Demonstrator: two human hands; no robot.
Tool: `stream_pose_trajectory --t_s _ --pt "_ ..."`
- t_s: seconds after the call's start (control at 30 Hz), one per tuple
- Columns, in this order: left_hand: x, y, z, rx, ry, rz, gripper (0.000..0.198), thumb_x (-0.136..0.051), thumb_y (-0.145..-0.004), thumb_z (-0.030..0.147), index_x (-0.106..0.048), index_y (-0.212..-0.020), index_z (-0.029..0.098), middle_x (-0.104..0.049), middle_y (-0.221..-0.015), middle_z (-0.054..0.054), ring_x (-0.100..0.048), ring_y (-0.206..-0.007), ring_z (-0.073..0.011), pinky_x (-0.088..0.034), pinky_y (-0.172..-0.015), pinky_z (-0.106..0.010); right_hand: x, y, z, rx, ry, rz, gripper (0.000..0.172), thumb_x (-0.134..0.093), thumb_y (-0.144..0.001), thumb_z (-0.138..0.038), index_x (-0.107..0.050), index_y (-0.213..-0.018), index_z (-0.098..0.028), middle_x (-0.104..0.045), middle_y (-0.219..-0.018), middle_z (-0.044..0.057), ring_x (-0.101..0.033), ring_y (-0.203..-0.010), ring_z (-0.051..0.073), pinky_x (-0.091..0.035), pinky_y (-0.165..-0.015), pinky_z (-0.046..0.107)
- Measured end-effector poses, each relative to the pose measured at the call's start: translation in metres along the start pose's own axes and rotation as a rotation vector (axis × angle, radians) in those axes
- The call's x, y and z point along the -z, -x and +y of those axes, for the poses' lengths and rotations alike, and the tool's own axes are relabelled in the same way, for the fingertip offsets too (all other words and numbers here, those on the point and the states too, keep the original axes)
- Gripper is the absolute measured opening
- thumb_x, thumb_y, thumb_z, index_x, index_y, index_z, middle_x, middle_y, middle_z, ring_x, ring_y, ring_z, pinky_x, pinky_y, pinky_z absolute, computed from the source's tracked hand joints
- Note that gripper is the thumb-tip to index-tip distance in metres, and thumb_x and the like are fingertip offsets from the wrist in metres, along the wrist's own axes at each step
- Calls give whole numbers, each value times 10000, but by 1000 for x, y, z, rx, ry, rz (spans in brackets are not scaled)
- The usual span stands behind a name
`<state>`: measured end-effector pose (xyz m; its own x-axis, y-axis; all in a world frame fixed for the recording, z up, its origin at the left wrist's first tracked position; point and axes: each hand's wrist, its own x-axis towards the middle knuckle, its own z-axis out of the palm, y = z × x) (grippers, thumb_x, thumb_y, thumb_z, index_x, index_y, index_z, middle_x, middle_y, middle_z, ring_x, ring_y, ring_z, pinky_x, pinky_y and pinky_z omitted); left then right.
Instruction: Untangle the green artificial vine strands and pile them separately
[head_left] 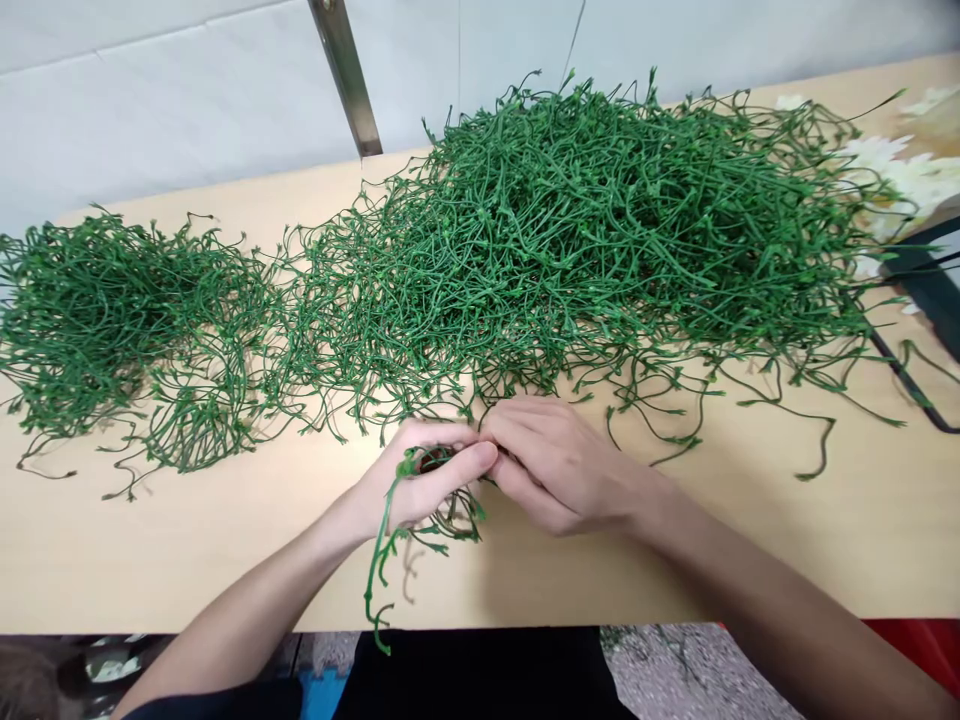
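My left hand (416, 485) is closed around a small bunch of green artificial plant stems (407, 466). One branched stem hangs down from it toward the table's front edge, and other forked tips stick out below the palm. Close against the left thumb tip, my right hand (566, 465) pinches with its fingers bent; whatever lies between those fingertips is hidden. Just beyond both hands spreads a large tangled heap of the same thin green stems (570, 220). Some loose stems lie near the right wrist.
A smaller heap of green stems (97, 310) is at the left, joined to the big one by scattered pieces. White artificial flowers (900, 175) and a dark-framed object (930, 285) are at the right. The wooden table (787, 570) meets a pale wall with a metal strip (346, 80).
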<state>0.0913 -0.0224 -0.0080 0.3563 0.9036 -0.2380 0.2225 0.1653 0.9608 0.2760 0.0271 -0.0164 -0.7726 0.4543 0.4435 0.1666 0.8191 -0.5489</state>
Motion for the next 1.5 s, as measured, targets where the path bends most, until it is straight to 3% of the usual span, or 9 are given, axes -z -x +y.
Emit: stream_pose_trajectory --t_s 0.17,0.27,0.37,0.57,0.8,0.97,1.1,1.27,1.5 --pt "1 0 1 -52 64 -195 558 -492 -900 578 -508 -540 151 -455 -513 5 -408 -507 -106 -298 -489 -264 5 -2 -3 -127 -406 -151 273 -347 -949 -193 -473 -707 -173 -463 -629 -18 -392 -553 102 -315 -559 249" --pt "1 0 0 -174 81 -208 549 -550 -861 581 -430 -518 170 -374 -495 30 -336 -491 -96 -248 -482 -275 1 -3 -5 -152 -703 -122 420 -352 -991 -442 -433 -670 -183 -346 -586 -48 -306 -515 83 -252 -500 236" --pt "-1 1 -6 -252 93 -212 579 -608 -811 610 -350 -514 185 -297 -491 54 -264 -485 -88 -201 -475 -280 -8 -3 -8 -222 -841 -55 571 -595 -811 -673 -400 -590 -184 -220 -550 -80 -195 -490 60 -149 -451 240" --pt "-7 1 -18 -359 131 -176 658 -725 -714 607 -255 -510 193 -200 -482 84 -172 -473 -76 -141 -461 -278 -23 -2 -11 -272 -945 49 780 -799 -605 -641 -161 -527 -200 -108 -533 -100 -91 -500 45 -92 -430 235" --pt "-4 4 -6 -281 144 -153 699 -615 -781 661 -165 -503 205 -154 -498 59 -161 -505 -112 -138 -511 -315 -21 -1 -19 -146 -976 162 697 -771 -779 -298 -120 -550 -202 -108 -532 -92 -88 -475 52 -77 -411 251" --pt "7 1 -5 -248 233 149 718 -733 -710 593 -190 -455 198 -188 -467 56 -205 -480 -100 -179 -492 -294 -5 0 -4 -198 -810 527 610 -740 -824 -319 -225 -522 -194 -214 -481 -84 -221 -409 53 -196 -394 243" --pt "8 2 -6 -214 381 95 555 -534 -843 652 -620 -582 169 -427 -493 -4 -403 -509 -133 -319 -528 -309 3 -2 12 -403 -531 683 298 -524 -965 -432 -659 -809 -216 -605 -683 22 -553 -606 137 -462 -562 303" --pt "6 6 -6 -27 535 27 543 -427 -939 548 -752 -1049 127 -658 -768 -85 -567 -619 -152 -432 -613 -305 2 -4 17 -391 -120 736 176 -602 -918 -232 -690 -1068 -259 -685 -1143 89 -606 -1122 255 -449 -997 490" --pt "2 4 -1 -21 589 105 473 -485 -922 536 -672 -1234 233 -637 -1090 -81 -582 -859 -187 -505 -741 -314 -1 -3 13 -144 -29 659 81 -662 -832 -160 -668 -802 -236 -661 -706 31 -602 -673 195 -499 -671 402"
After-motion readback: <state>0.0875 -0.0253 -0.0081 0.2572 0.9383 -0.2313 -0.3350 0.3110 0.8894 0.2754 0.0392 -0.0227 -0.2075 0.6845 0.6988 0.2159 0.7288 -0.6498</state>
